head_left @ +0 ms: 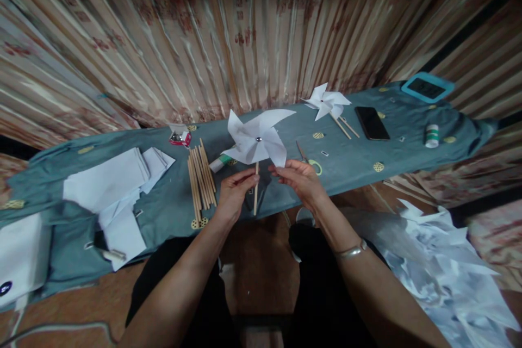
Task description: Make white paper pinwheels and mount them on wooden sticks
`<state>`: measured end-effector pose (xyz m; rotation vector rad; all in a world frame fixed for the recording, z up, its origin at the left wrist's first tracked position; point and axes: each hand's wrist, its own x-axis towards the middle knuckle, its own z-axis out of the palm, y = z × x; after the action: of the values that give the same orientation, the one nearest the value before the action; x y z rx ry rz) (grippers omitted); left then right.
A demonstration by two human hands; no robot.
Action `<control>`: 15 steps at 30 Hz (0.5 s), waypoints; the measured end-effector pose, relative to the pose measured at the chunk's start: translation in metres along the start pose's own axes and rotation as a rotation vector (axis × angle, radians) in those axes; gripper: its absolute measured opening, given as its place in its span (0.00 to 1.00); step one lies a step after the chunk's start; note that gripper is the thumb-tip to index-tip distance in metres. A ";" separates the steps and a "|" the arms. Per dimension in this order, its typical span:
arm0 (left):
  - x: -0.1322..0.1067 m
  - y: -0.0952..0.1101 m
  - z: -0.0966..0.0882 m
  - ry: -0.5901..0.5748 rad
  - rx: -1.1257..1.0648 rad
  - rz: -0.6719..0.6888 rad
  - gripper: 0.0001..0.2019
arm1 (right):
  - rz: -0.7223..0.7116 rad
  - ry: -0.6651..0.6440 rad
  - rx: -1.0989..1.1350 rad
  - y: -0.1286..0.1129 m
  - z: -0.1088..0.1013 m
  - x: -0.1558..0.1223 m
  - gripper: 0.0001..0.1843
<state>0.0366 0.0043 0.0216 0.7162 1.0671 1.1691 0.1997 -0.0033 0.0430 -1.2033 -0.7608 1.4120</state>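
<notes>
A white paper pinwheel [258,137] on a wooden stick is held upright above the front edge of the grey-blue cloth [171,201]. My left hand [235,191] pinches the stick just below the wheel. My right hand [299,178] touches a lower blade of the wheel with its fingertips, fingers curled. A silver bangle sits on my right wrist. A bundle of wooden sticks [201,176] lies just left of my left hand. A second finished pinwheel [327,103] lies further back on the right.
White paper sheets [116,185] lie on the left, a white box [22,258] at the far left. A small red box [180,137], scissors [306,156], a black phone [371,123], a tablet [427,87] and a green-white roll [431,135] lie on the cloth. Paper scraps [452,266] cover the floor right.
</notes>
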 end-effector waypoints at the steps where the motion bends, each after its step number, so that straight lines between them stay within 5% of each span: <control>1: 0.000 0.000 0.000 -0.005 0.008 0.005 0.17 | -0.003 -0.015 -0.018 0.002 0.002 0.000 0.17; 15: -0.002 -0.001 0.001 -0.065 0.011 0.028 0.17 | -0.051 -0.089 -0.163 0.003 0.016 -0.001 0.20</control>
<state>0.0375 0.0018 0.0212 0.7747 1.0129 1.1567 0.1835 -0.0026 0.0448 -1.2423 -0.9776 1.3903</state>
